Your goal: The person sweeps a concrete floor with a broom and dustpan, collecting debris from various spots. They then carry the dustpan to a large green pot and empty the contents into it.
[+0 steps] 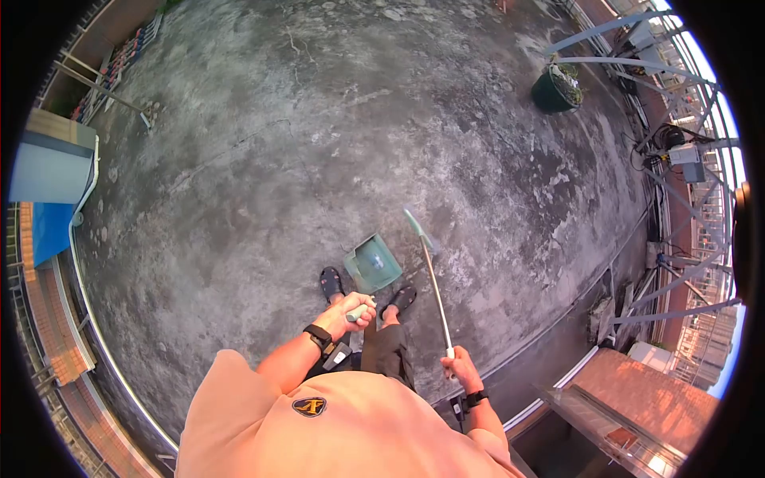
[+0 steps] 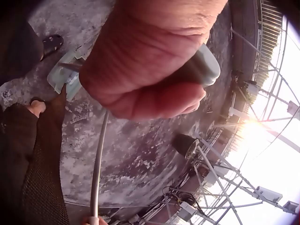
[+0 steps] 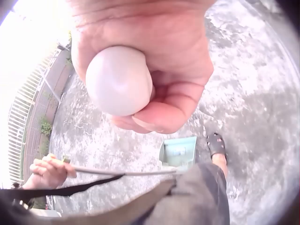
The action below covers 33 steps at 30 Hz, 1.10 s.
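My left hand (image 1: 347, 312) grips the pale green end of a long-handled dustpan (image 1: 358, 276), fingers wrapped round it. The green pan is down at the concrete floor by my feet, its open side facing away from me. In the left wrist view the rounded grip end (image 2: 208, 65) pokes out of the fist. My right hand (image 1: 462, 368) holds a broom (image 1: 437, 295) near the top of its pale stick. The broom's greenish head (image 1: 420, 227), slightly blurred, is ahead and right of the pan. A white rounded handle end (image 3: 117, 82) shows in the right wrist view.
Rough grey concrete floor (image 1: 239, 199) stretches ahead. A dark green planter (image 1: 555, 89) stands at the far right, near metal struts (image 1: 677, 147) along the edge. My shoes (image 1: 331, 283) flank the pan. A white pipe (image 1: 100, 319) runs along the left edge.
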Each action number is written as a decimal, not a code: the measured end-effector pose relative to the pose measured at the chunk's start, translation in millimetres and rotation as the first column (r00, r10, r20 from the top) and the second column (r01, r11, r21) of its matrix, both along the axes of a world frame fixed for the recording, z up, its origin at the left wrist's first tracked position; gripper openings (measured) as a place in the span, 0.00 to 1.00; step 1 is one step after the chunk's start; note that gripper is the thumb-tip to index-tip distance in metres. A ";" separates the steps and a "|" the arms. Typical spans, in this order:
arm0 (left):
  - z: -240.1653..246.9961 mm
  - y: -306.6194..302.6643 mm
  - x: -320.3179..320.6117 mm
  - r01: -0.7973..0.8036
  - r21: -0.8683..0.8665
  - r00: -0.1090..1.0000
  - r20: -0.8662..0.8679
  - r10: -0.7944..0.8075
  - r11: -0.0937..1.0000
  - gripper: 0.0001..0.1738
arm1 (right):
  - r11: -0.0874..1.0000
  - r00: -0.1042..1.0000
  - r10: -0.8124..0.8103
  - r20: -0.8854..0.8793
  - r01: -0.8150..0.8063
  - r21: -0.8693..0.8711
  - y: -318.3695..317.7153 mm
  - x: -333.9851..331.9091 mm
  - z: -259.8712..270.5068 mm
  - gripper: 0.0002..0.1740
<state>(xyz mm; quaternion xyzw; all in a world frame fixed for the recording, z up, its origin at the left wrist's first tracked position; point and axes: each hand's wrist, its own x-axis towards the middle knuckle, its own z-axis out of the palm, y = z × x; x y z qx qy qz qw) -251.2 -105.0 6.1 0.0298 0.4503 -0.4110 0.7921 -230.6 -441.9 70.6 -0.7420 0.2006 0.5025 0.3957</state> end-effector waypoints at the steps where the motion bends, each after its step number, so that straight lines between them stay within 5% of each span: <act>1: 0.8 1.5 1.1 -0.015 0.008 1.000 -0.003 0.015 1.000 0.08 | 1.000 0.999 0.025 0.031 -0.025 -0.002 -3.2 28.8 -6.2 0.08; 4: 1.6 3.9 -0.6 -0.132 0.015 0.991 -0.010 0.132 0.991 0.09 | 0.996 0.988 0.085 0.131 -0.084 -0.019 -5.5 116.4 -34.4 0.07; 6: -9.4 3.3 -1.2 -0.247 -0.137 0.969 -0.013 0.248 0.959 0.09 | 0.988 0.971 0.154 0.181 -0.148 -0.047 -5.9 175.7 -67.8 0.07; 10: 2.3 -7.6 12.5 -0.350 -0.054 0.936 -0.039 0.348 0.935 0.09 | 0.947 0.913 0.318 0.257 -0.290 -0.141 7.5 227.0 -119.8 0.10; 12: 7.1 -14.9 20.4 -0.391 0.015 0.918 -0.059 0.391 0.920 0.10 | 0.916 0.900 0.399 0.176 -0.381 -0.127 3.6 216.9 -156.8 0.11; 16: 6.0 -17.1 27.4 -0.382 0.012 0.923 -0.047 0.383 0.924 0.10 | 0.819 0.819 0.566 -0.097 -0.572 -0.047 -5.6 134.3 -141.1 0.20; 21: -7.2 -8.1 22.5 -0.350 -0.053 0.936 -0.047 0.348 0.935 0.11 | 0.647 0.640 0.762 -0.097 -0.758 0.084 -68.6 42.4 -119.7 0.18; 24: -13.1 1.6 18.0 -0.345 -0.041 0.938 -0.050 0.343 0.938 0.11 | 0.778 0.768 0.627 -0.134 -0.625 0.061 -49.4 50.1 -46.0 0.13; 26: -8.9 6.5 17.7 -0.349 -0.037 0.936 -0.056 0.346 0.937 0.11 | 0.915 0.901 0.402 -0.165 -0.398 0.059 -45.5 55.2 -23.9 0.10; 33: -7.2 15.4 3.3 -0.378 -0.023 0.926 -0.023 0.377 0.926 0.11 | 0.943 0.942 0.331 0.063 -0.332 0.000 4.4 117.5 -7.8 0.10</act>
